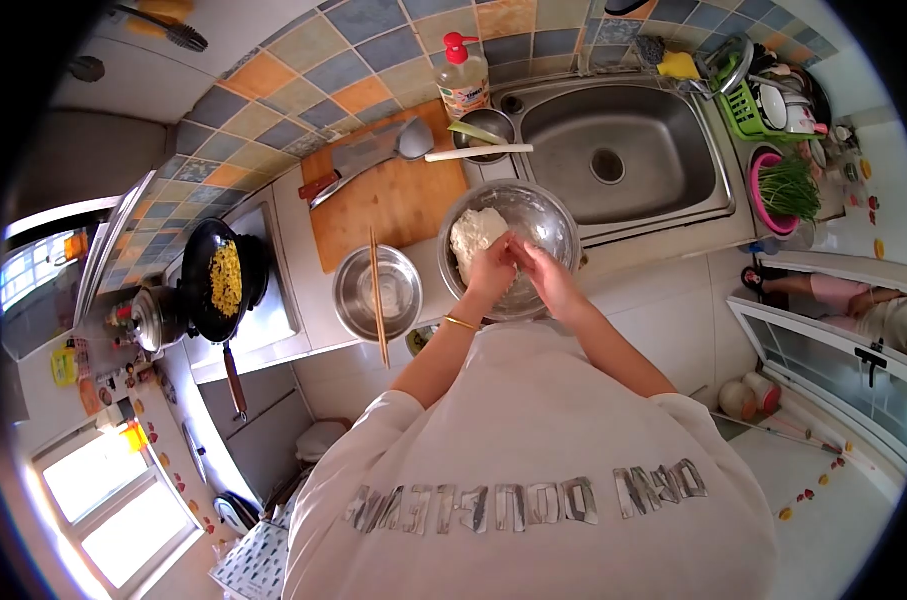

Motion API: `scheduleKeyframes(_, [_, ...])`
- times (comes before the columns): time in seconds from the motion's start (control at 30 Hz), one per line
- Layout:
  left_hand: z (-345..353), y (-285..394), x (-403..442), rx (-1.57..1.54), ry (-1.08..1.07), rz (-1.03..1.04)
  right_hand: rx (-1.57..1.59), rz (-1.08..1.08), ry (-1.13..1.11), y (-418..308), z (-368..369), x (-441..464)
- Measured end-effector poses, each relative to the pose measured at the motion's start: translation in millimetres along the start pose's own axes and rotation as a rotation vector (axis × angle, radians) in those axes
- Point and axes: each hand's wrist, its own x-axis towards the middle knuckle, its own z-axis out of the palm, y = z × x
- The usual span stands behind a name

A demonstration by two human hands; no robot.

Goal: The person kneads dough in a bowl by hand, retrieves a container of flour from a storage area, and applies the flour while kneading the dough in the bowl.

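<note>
The dough comes through to me cream-white in its silver bowl; beyond that bowl I see tiles chequered slate-blue, orange and beige, left of it a honey-brown board, right of it a pink basin with green stalks.

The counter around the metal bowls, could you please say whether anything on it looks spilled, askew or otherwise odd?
I see no clear spill or damage. Only the chopsticks look slightly precarious: they lie across the metal bowl left of the dough, ends jutting past its near rim, where they might get knocked.
</note>
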Motion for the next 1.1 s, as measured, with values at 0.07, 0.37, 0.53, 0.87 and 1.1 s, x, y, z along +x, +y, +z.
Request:
scheduleKeyframes(0.07, [3.9, -10.4, -1.6, 0.096, 0.027, 0.081, -0.038, 0.010, -0.019, 0.3, 1.0, 1.4])
scheduleKeyframes(0.37, [8.4, 50.4, -29.5, 0.431, -0.098, 0.072, -0.400, 0.123, 0.036, -18.9, -15.4, 23.9])
scheduleKeyframes(0.53, [12.7, 23.8, -18.5, -0.205, 0.014, -0.091, -0.697, -0.058, -0.056, -32.3, 7.2, 10.2])
scheduleKeyframes(0.87, [1.9, 50.7, -31.2, -1.118, -0.252, -0.397, -1.144, -0.407, -0.065, 14.1, -4.2, 9.4])
scheduleKeyframes(1.1, [-9.0, 34.9, -31.9, -1.095, -0.183, -0.406, -1.300, -0.615, 0.170, 43.0, -38.1, 33.4])
